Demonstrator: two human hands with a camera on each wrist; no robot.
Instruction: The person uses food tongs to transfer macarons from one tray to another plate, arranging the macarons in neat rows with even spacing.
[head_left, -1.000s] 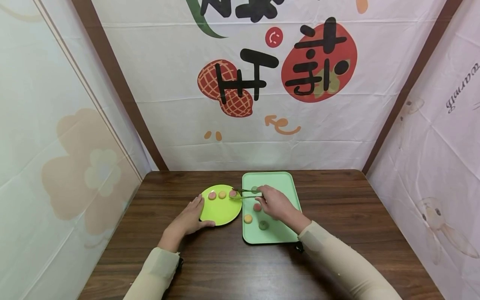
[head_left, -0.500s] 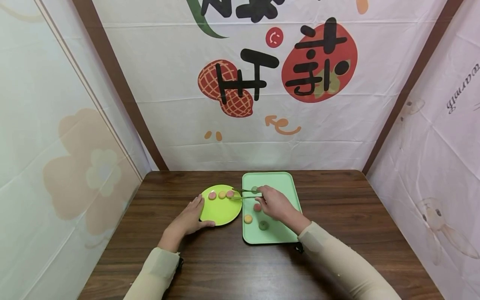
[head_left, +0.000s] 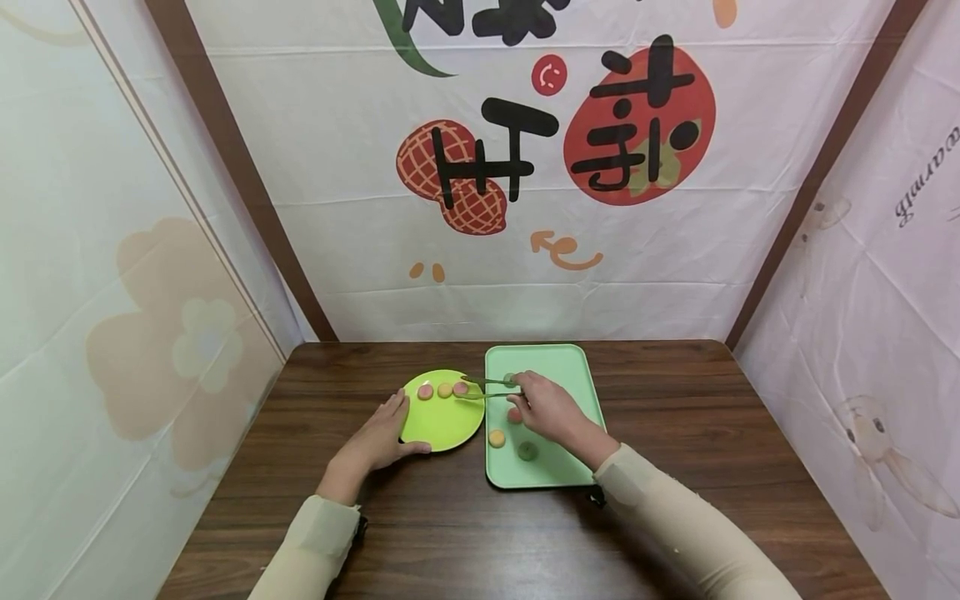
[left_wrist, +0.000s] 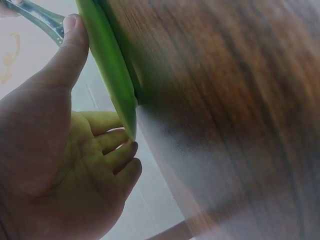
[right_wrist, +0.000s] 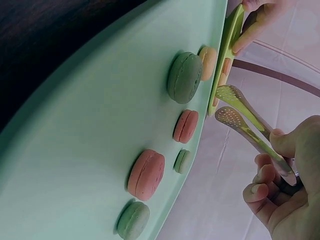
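My right hand (head_left: 551, 407) grips metal tongs (right_wrist: 256, 141) whose perforated tips stand apart over the yellow-green plate (head_left: 442, 429). In the head view the tips lie on either side of a pink macaron (head_left: 461, 387) near the plate's right rim. This macaron sits right beside a yellow macaron (head_left: 445, 390), with another pink macaron (head_left: 425, 391) further left, making a row. My left hand (head_left: 377, 435) rests against the plate's left rim, thumb and fingers spread along the edge. In the left wrist view the thumb (left_wrist: 72, 37) touches the rim.
A mint-green tray (head_left: 558, 362) stands just right of the plate. On it lie several macarons, among them a large green one (right_wrist: 185, 77), a pink one (right_wrist: 146, 175) and a yellow one (head_left: 497, 438). Printed cloth walls (head_left: 360, 275) enclose the wooden table (head_left: 450, 533).
The right-hand pink macaron and the tong tips have shifted slightly left, up to the yellow macaron. The tips have spread a little wider. My left hand has stayed put.
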